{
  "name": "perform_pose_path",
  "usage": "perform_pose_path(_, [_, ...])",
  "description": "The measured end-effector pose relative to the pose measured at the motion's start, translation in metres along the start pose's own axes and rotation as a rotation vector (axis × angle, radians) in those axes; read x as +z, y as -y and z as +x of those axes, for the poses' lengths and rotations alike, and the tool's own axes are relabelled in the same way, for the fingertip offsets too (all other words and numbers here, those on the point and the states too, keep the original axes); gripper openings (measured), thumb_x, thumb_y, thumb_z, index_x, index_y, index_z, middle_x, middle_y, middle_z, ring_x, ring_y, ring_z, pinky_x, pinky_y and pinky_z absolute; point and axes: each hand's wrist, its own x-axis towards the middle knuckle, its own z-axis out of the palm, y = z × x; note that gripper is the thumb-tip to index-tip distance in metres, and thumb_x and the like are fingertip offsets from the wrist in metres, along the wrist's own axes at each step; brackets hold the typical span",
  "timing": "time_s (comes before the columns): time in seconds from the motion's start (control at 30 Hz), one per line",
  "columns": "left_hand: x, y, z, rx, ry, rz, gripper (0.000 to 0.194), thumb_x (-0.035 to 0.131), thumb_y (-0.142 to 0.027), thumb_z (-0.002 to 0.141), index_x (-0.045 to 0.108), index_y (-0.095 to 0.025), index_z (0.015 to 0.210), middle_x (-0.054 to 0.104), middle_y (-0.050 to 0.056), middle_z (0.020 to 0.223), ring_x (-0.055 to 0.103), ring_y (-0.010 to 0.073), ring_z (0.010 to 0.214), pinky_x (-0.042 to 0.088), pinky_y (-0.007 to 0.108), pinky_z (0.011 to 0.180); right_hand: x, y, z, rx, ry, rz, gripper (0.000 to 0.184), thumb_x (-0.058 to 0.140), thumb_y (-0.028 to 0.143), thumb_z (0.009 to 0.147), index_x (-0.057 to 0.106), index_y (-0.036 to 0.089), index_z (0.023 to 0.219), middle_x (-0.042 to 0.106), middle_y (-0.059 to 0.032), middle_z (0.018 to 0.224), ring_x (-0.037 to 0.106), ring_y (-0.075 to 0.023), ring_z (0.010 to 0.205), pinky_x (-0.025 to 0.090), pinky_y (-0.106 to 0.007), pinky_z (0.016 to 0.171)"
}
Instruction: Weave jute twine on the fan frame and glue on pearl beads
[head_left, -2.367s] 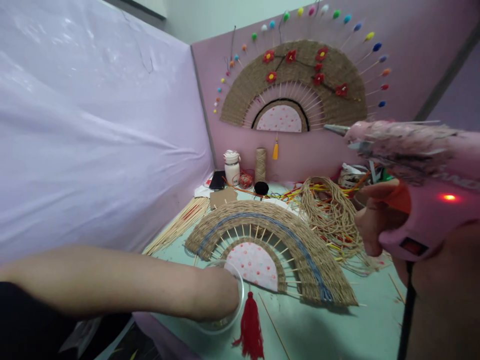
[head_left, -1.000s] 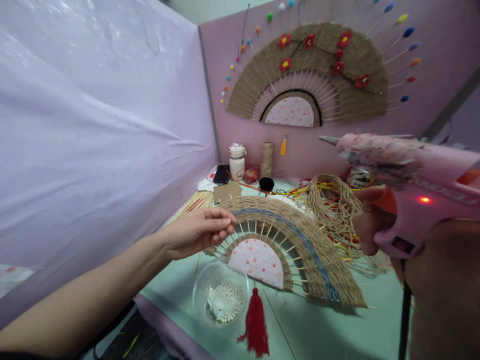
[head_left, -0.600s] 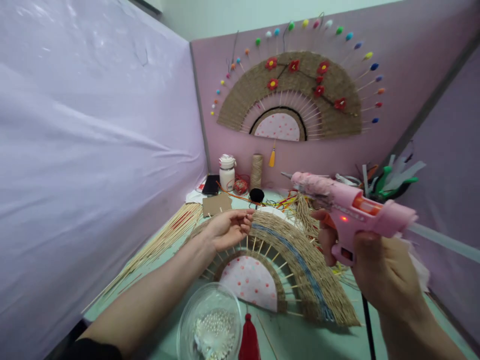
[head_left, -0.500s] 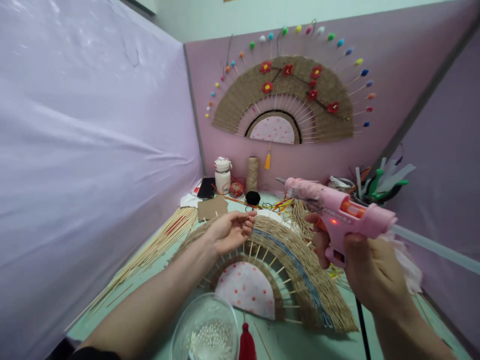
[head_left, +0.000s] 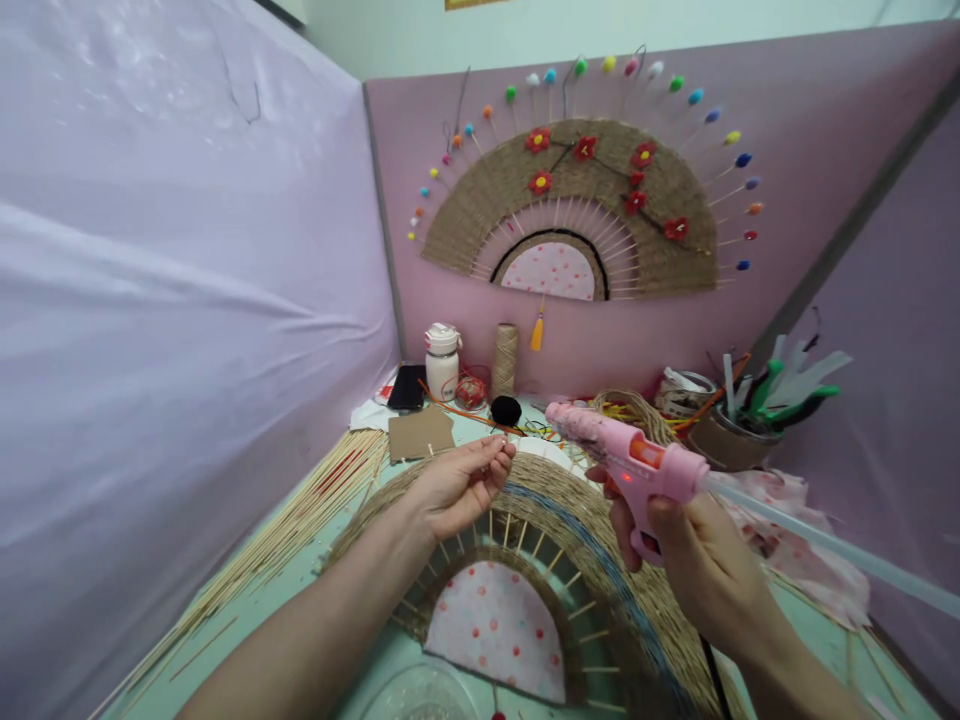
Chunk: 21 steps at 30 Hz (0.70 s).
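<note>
My right hand (head_left: 694, 545) is wrapped around the handle of a pink hot glue gun (head_left: 637, 465), its nozzle pointing left. A red light glows on its side, and a translucent glue stick (head_left: 832, 550) sticks out of the back. My left hand (head_left: 469, 485) is closed in a pinch on a small pale bead (head_left: 504, 441), partly hidden by the fingertips. Both hands are over a woven fan (head_left: 555, 490) of brown cord with a blue band and bare sticks. At its centre lies a half-round of red-dotted white fabric (head_left: 495, 630).
A clear bowl (head_left: 416, 690) is cut off at the bottom edge. Thin sticks (head_left: 292, 530) lie at left. Behind stand a white bottle (head_left: 442, 362), a twine spool (head_left: 505, 360) and a tool pot (head_left: 727, 440). A finished fan (head_left: 480, 200) hangs on the back panel.
The glue gun has moved left and down, nearer my left hand. My left fingers have closed more tightly. The view has tilted up, so the bowl of beads has slid mostly out of sight.
</note>
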Motion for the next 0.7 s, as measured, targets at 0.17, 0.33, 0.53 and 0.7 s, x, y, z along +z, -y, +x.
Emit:
perform_pose_path(0.17, [-0.004, -0.001, -0.001, 0.032, -0.001, 0.012, 0.012, 0.05, -0.008, 0.086, 0.059, -0.007, 0.077, 0.052, 0.004, 0.073, 0.048, 0.0038, 0.057, 0.043, 0.011, 0.048, 0.005, 0.0, 0.001, -0.018, 0.032, -0.062, 0.062, 0.025, 0.062, 0.09, 0.052, 0.019, 0.054, 0.052, -0.0034, 0.054, 0.049, -0.0165, 0.052, 0.036, -0.03, 0.052])
perform_pose_path(0.33, [-0.001, -0.002, 0.0, 0.038, -0.012, 0.004, 0.013, 0.052, -0.015, 0.087, 0.057, -0.008, 0.077, 0.045, 0.001, 0.068, 0.039, 0.0027, 0.051, 0.03, 0.011, 0.042, 0.013, -0.001, 0.001, 0.033, 0.106, -0.009, 0.059, 0.025, 0.061, 0.09, 0.05, 0.018, 0.057, 0.052, -0.003, 0.054, 0.047, -0.0154, 0.051, 0.036, -0.029, 0.052])
perform_pose_path(0.53, [0.008, -0.003, 0.009, 0.117, 0.009, 0.068, 0.013, 0.067, -0.019, 0.077, 0.057, -0.01, 0.078, 0.028, -0.008, 0.057, 0.027, 0.0028, 0.046, 0.023, 0.013, 0.04, 0.014, -0.004, 0.0, 0.049, 0.106, 0.01, 0.06, 0.024, 0.061, 0.09, 0.051, 0.018, 0.059, 0.051, -0.0026, 0.054, 0.045, -0.0145, 0.051, 0.034, -0.027, 0.05])
perform_pose_path(0.7, [0.014, 0.003, 0.015, 0.22, 0.078, 0.178, 0.029, 0.079, -0.024, 0.064, 0.053, -0.011, 0.067, 0.025, -0.01, 0.053, 0.02, 0.0027, 0.045, 0.02, 0.014, 0.04, 0.013, -0.004, 0.0, 0.044, 0.103, -0.002, 0.061, 0.022, 0.062, 0.09, 0.054, 0.017, 0.065, 0.054, -0.0034, 0.056, 0.047, -0.0156, 0.053, 0.037, -0.028, 0.053])
